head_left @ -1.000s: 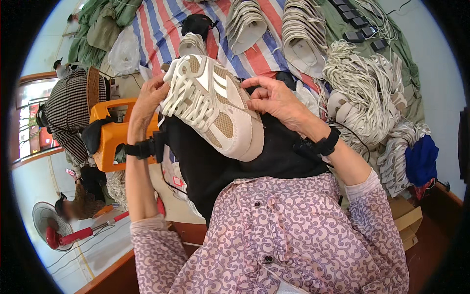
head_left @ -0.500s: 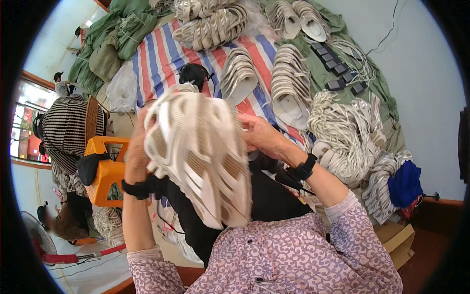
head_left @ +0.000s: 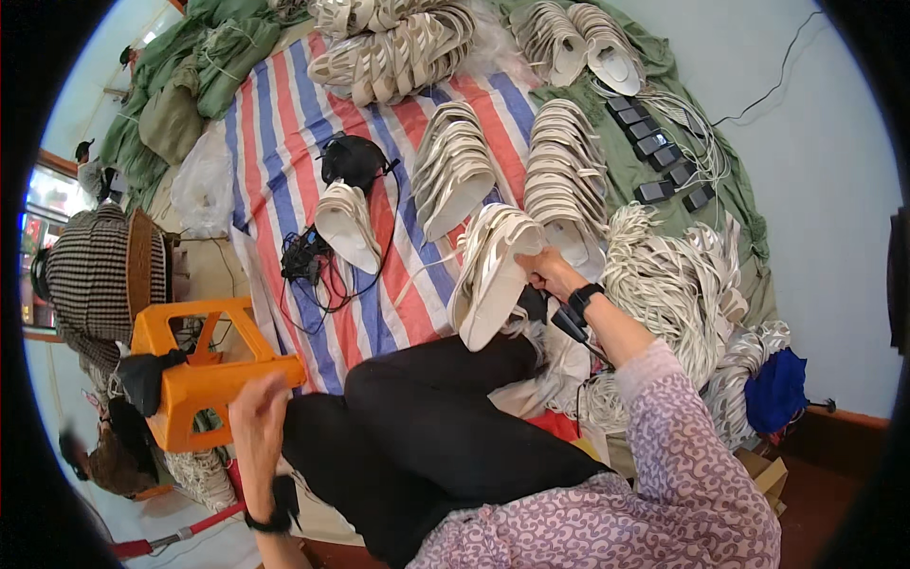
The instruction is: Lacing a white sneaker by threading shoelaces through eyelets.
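My right hand [head_left: 550, 270] grips a beige-and-white shoe upper [head_left: 488, 275] by its edge, with the pale sole side tilted toward me; another upper seems nested behind it, though I cannot be sure. This upper hangs in front of a row of nested uppers [head_left: 566, 161] on the striped sheet [head_left: 398, 294]. A second nested row [head_left: 453, 175] stands just left of that. Further left lies a single upper [head_left: 349, 226]. My left hand [head_left: 258, 412] is raised beside the orange stool [head_left: 213, 379], away from the uppers, its fingers smeared by motion.
Black cables [head_left: 308, 256] and a black pouch-like item [head_left: 355, 161] lie on the sheet. To the right are bundled white laces [head_left: 664, 275] and several black boxes [head_left: 649, 142] with wires. More uppers [head_left: 398, 57] are stacked at the back. A person in checked clothing [head_left: 95, 275] sits at the left.
The upper has gone from in front of my chest, between both hands, to farther forward and right, in my right hand alone. My left hand has let go and moved down toward me.
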The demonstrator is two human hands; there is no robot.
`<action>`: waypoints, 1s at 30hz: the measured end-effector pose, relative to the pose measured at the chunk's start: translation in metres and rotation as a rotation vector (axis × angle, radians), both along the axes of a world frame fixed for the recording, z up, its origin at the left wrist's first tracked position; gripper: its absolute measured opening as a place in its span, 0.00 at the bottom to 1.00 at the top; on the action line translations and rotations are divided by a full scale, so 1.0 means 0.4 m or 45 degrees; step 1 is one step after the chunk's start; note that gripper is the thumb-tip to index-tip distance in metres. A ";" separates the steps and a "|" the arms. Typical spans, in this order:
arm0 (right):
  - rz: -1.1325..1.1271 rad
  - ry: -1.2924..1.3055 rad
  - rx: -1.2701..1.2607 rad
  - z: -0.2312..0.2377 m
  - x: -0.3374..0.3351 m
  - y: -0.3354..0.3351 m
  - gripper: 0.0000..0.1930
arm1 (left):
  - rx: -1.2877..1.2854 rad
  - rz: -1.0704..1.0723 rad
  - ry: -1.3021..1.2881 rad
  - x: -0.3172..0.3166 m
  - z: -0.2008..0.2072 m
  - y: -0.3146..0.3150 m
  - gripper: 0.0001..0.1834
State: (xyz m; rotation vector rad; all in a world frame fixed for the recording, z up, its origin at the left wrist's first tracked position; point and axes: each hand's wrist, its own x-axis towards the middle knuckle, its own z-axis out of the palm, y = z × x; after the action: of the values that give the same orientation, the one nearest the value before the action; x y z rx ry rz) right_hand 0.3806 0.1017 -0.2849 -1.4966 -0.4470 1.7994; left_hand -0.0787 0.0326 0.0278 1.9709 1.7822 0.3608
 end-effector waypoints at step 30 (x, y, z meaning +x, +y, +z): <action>-0.484 -0.766 0.294 -0.460 -0.109 0.361 0.11 | -0.112 0.265 -0.038 0.002 -0.079 0.005 0.17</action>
State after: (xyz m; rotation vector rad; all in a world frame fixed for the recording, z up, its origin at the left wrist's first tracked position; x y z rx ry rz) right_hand 0.3370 0.2462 -0.4690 -1.7967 -0.5874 0.9549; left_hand -0.0777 0.0344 -0.0039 1.7172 1.9550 0.3695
